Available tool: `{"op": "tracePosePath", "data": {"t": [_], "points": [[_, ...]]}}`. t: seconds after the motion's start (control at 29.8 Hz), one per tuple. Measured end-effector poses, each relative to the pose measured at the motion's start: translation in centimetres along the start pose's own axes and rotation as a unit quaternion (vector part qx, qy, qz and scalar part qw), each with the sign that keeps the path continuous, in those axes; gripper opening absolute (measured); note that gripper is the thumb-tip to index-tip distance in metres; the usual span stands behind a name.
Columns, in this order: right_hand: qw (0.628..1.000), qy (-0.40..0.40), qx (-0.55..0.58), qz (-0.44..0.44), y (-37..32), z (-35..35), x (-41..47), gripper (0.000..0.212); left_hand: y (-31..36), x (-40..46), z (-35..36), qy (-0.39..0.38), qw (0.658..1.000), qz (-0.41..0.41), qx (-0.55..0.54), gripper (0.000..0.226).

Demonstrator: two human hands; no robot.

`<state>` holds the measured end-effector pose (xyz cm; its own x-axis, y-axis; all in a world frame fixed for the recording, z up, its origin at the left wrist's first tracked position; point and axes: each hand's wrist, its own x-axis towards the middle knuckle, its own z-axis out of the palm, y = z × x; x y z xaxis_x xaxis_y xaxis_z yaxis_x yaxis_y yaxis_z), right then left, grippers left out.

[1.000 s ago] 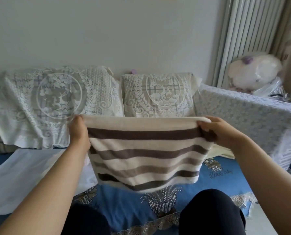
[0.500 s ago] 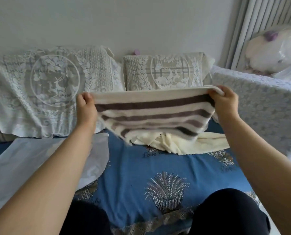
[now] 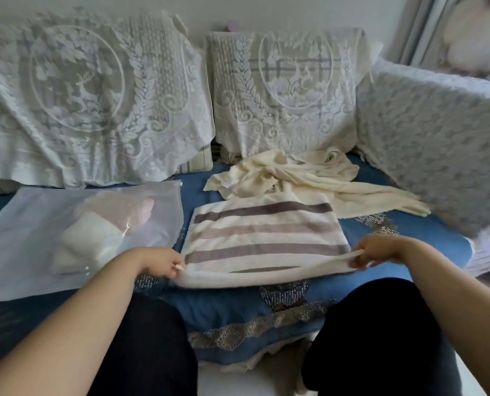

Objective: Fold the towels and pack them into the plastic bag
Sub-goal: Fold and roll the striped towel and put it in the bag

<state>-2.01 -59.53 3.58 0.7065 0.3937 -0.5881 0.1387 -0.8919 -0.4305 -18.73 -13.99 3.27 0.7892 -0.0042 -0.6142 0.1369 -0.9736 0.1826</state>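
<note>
- Striped towel (image 3: 263,232) lies flat on the blue sofa cover (image 3: 409,224), middle of the scene, just right of the bag (image 3: 38,224).
- Left hand (image 3: 159,261) pinches its near left corner; right hand (image 3: 378,250) pinches the near right corner, near edge lifted slightly.
- Cream towel (image 3: 309,178) lies crumpled at the far side, touching the striped one; not yet folded.
- Bag already holds pale folded cloth.
- Risk: uneven pull from either grip would skew the next fold.
- Risk: the far edge may snag the cream towel and drag it along.
</note>
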Motion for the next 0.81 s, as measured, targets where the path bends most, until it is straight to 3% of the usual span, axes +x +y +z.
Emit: {"op": "tracePosePath", "data": {"t": [0.07,0.17,0.23,0.3,0.37,0.44,0.57,0.81], "points": [[0.996,-0.078,0.030,0.037,0.5,0.6,0.0,0.005,0.1,-0.6,-0.2,-0.076,0.996,-0.006,-0.041,0.022],[0.984,-0.153,0.060,0.073,1.1,0.0,0.0,0.013,-0.1,-1.1,-0.3,-0.148,0.974,-0.009,-0.171,0.021],[0.981,-0.142,0.117,0.058,1.5,-0.9,0.3,0.013,-0.7,-0.7,-0.1,-0.083,0.971,-0.014,-0.226,0.019],[0.973,-0.065,0.220,0.008,1.6,-1.9,0.9,0.014,-1.2,0.3,-0.2,0.078,0.955,-0.025,-0.286,0.017],[0.942,0.040,0.332,-0.035,1.2,-2.6,2.1,0.016,-0.8,1.6,-1.1,0.252,0.920,-0.047,-0.295,0.014],[0.928,0.126,0.348,-0.049,0.1,-3.0,3.6,0.016,0.4,2.8,-2.2,0.354,0.894,-0.075,-0.265,0.012],[0.942,0.245,0.229,-0.030,-2.1,-2.7,6.8,0.025,1.7,5.4,-2.8,0.395,0.879,-0.144,-0.227,0.020],[0.925,0.308,0.220,-0.025,-2.7,-3.4,11.8,0.028,1.3,9.6,-3.6,0.435,0.853,-0.176,-0.227,0.023]]}}
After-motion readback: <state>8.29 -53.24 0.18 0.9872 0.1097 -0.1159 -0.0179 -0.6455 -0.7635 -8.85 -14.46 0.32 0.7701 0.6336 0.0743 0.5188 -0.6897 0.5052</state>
